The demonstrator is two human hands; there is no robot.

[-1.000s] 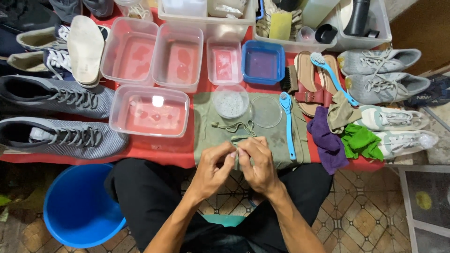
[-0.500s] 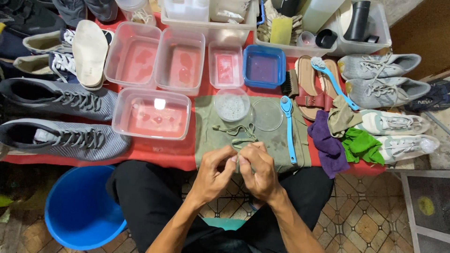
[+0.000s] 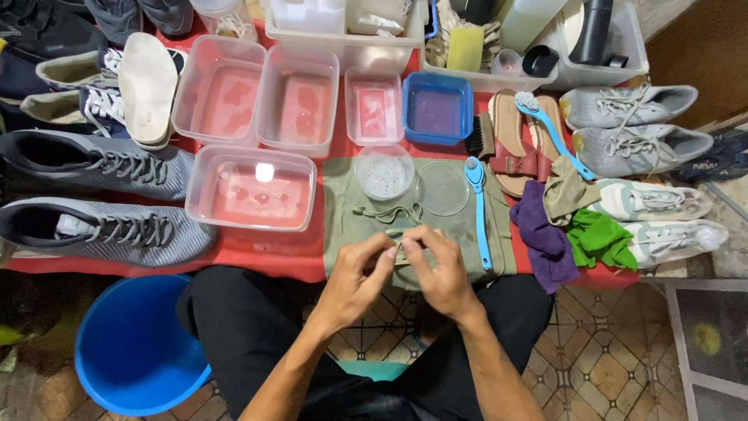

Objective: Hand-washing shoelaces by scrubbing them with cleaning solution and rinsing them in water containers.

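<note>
My left hand (image 3: pixel 360 277) and my right hand (image 3: pixel 442 269) meet over the front edge of an olive green cloth (image 3: pixel 467 234) spread on the red table cover. Both pinch a thin pale shoelace (image 3: pixel 382 214) between fingertips; its loose length loops across the cloth toward a small round clear tub (image 3: pixel 383 173) holding whitish water. A flat clear lid (image 3: pixel 442 188) lies beside that tub. A light blue brush (image 3: pixel 478 204) lies along the cloth just right of my right hand.
Clear plastic tubs (image 3: pixel 251 187) of water and a blue tub (image 3: pixel 437 107) stand behind the cloth. Grey sneakers (image 3: pixel 101 230) lie left, grey and white sneakers (image 3: pixel 647 144) right, with sandals (image 3: pixel 510 148), purple and green rags (image 3: pixel 596 238). A blue bucket (image 3: pixel 132 351) sits below left.
Both hands stay together over the cloth, fingers shifting slightly along the shoelace. Nothing else has moved.
</note>
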